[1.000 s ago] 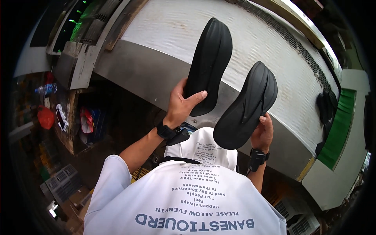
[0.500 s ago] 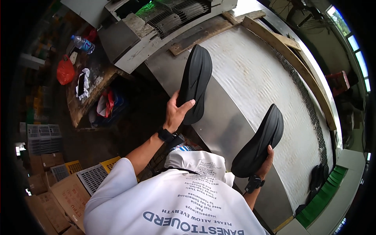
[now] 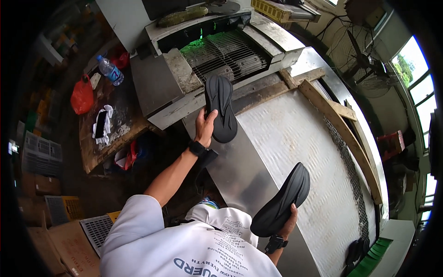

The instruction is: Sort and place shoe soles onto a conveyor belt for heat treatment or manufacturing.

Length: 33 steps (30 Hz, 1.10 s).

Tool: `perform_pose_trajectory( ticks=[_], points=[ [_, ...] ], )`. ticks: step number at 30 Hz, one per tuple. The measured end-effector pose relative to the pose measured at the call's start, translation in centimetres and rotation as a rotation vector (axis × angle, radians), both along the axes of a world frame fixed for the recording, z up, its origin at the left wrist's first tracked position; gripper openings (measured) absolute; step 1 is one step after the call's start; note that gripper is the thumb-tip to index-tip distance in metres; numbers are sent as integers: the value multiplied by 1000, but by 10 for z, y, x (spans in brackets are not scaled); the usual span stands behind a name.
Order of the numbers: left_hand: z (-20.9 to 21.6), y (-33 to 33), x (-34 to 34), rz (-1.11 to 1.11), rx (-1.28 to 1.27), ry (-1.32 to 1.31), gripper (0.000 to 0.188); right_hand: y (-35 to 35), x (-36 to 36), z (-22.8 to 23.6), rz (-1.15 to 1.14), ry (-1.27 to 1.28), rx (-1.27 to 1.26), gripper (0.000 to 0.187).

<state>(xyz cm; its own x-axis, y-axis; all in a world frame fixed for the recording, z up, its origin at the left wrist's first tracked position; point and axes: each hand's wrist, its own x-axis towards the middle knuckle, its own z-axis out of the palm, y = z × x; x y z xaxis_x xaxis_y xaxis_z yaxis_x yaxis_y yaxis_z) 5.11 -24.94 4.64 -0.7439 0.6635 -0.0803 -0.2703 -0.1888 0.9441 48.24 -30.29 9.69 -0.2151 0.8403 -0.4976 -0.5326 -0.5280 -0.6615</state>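
My left hand (image 3: 206, 128) grips a black shoe sole (image 3: 224, 111) by its near left edge, the thumb lying over its face. This sole points away from me, held above the metal border near the machine's corner. Lower and to the right, my right hand (image 3: 290, 220) holds another black shoe sole (image 3: 282, 203) by its right side, tilted to the upper right. Its fingers are mostly hidden behind that sole. Both soles show curved grooves along their faces.
A pale conveyor belt (image 3: 281, 124) runs along the right, bordered by wooden boards (image 3: 339, 122). Beyond stands a machine with a wire grate (image 3: 230, 55). Dark soles (image 3: 355, 254) lie by a green flap curtain (image 3: 374, 256). At left, a wooden table (image 3: 92, 150) carries a bottle (image 3: 110, 71).
My view has shifted toward the grate machine. The left sole has turned to show more of its face and points more straight ahead; both hands keep their hold.
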Motion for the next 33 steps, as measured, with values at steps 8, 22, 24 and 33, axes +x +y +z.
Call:
perform_pose_trajectory(
  ticks=[8,22,24,33],
  points=[
    [-18,146,-103,256,-91,201,71,32,3,-21,-76,-186,2,44],
    [-44,231,-203,477,-436,1165,57,72,-115,-24,-170,-209,-51,38],
    [-16,198,-154,106,-145,1051,50,89,-147,-12,-112,-292,1,38],
    [15,43,42,-950,16,-123,76,154,-236,3,65,-417,291,40]
  ],
)
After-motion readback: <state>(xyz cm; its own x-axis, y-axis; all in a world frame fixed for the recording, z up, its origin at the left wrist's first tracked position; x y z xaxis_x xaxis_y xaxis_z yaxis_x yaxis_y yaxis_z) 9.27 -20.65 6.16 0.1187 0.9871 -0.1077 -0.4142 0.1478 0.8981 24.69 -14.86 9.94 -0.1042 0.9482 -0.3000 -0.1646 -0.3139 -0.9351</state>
